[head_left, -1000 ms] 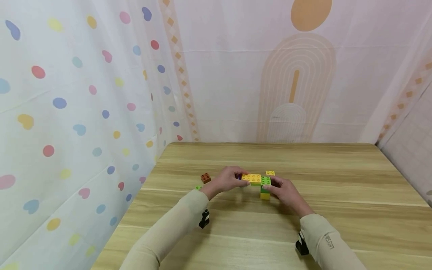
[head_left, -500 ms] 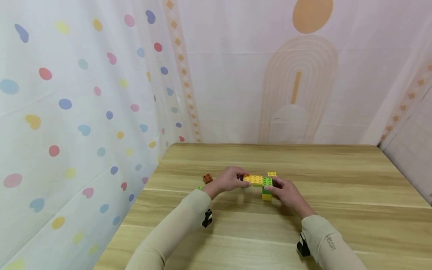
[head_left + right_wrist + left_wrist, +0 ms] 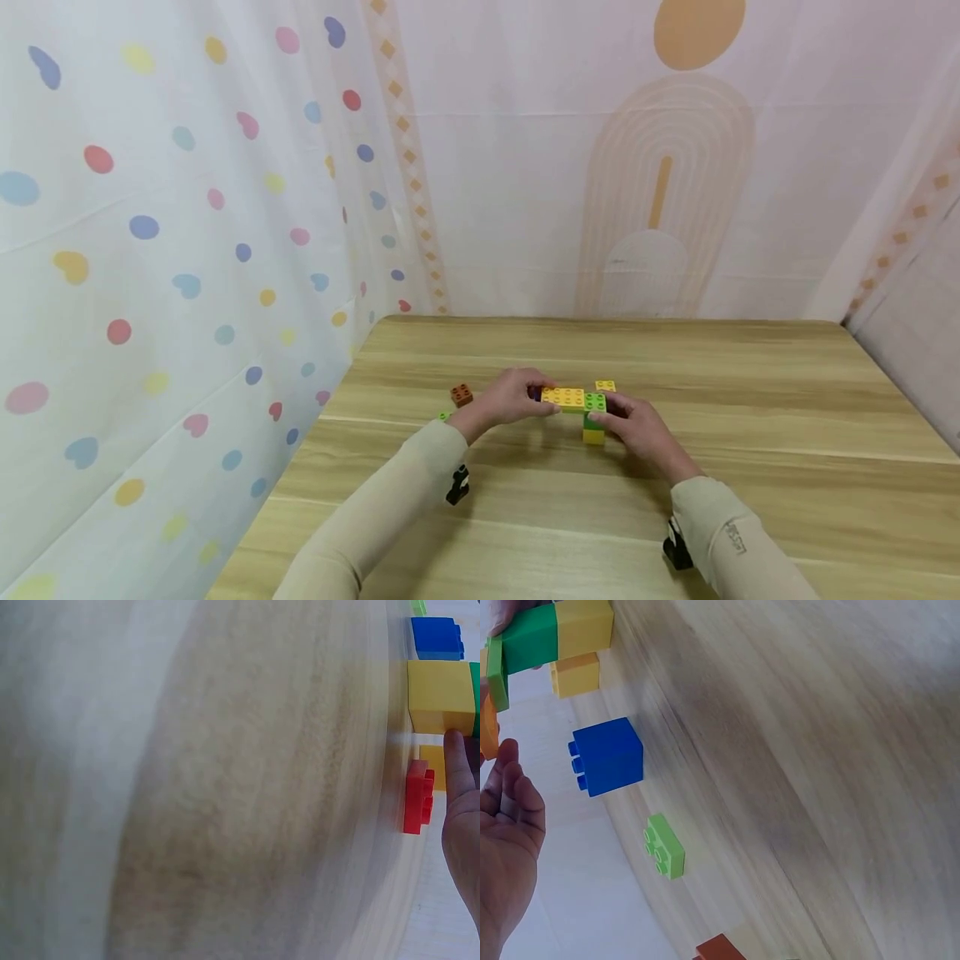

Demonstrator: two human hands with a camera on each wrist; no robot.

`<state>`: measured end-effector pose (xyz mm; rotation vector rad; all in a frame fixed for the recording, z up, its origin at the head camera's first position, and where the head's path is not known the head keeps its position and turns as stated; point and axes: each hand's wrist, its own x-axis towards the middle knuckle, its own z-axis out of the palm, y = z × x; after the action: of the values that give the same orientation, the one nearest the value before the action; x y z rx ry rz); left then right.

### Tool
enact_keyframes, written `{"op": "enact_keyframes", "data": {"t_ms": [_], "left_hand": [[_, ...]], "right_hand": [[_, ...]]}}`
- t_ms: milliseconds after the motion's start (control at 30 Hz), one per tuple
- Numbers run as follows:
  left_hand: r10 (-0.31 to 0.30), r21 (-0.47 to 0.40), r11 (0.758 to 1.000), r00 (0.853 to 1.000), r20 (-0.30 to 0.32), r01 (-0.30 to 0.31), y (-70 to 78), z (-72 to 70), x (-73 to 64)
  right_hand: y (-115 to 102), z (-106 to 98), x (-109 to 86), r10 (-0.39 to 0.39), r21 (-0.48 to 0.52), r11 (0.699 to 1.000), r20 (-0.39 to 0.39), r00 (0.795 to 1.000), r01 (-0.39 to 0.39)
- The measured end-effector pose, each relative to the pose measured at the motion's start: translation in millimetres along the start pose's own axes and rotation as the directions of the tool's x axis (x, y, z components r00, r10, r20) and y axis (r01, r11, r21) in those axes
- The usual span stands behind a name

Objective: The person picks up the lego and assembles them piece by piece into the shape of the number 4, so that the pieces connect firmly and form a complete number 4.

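A long yellow-orange toy brick [image 3: 564, 398] lies level along a light green plate [image 3: 595, 402], whose studded right end shows. Beneath that end stands a dark green block [image 3: 531, 637] on a yellow block [image 3: 593, 437]. My left hand [image 3: 513, 397] pinches the long brick at its left end, fingers behind and thumb in front. At the stack's right side, my right hand [image 3: 636, 429] holds the green bricks between thumb and fingers; in the right wrist view one fingertip touches the lower yellow block [image 3: 441, 697]. The left part of the long brick overhangs the table.
A blue brick [image 3: 611, 757] and a small light green brick [image 3: 665, 847] stand near the left hand. Farther left is a red-brown brick [image 3: 461, 394]. Behind the stack sits another yellow brick [image 3: 605, 386]; a red brick [image 3: 416, 796] lies by the right hand.
The view shifts slightly. Both hands keep their grip, and the long brick and stack stay in the same position relative to each other.
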<state>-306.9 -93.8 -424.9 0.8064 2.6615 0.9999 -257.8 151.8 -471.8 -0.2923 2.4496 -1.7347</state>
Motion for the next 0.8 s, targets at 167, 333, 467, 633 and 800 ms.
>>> {"op": "enact_keyframes", "data": {"t_ms": [167,333,467,633,800], "left_hand": [[0.022,0.032,0.999,1.000,0.000,-0.022,-0.4,1.5,0.5],[0.012,0.008,1.000,1.000,0.007,-0.012,-1.0,1.6,-1.5],[0.011,-0.052,0.999,1.000,0.014,-0.011,-4.5,-2.8,-6.3],[-0.042,-0.159,0.987,0.999,-0.032,0.036,-16.1,-15.7,-12.8],[-0.047,-0.187,0.982,0.992,-0.118,0.025,-27.1,-32.2,-18.0]], "right_hand": [[-1,0,0.0,-0.004,-0.005,1.000,-0.010,1.000,0.004],[0,0,0.9,-0.014,-0.012,1.000,-0.008,1.000,0.014],[0,1,0.9,-0.014,-0.014,1.000,-0.007,1.000,0.013],[-1,1,-0.7,0.002,-0.006,1.000,-0.006,1.000,-0.002],[-1,1,-1.9,0.009,0.005,1.000,-0.007,1.000,-0.009]]}}
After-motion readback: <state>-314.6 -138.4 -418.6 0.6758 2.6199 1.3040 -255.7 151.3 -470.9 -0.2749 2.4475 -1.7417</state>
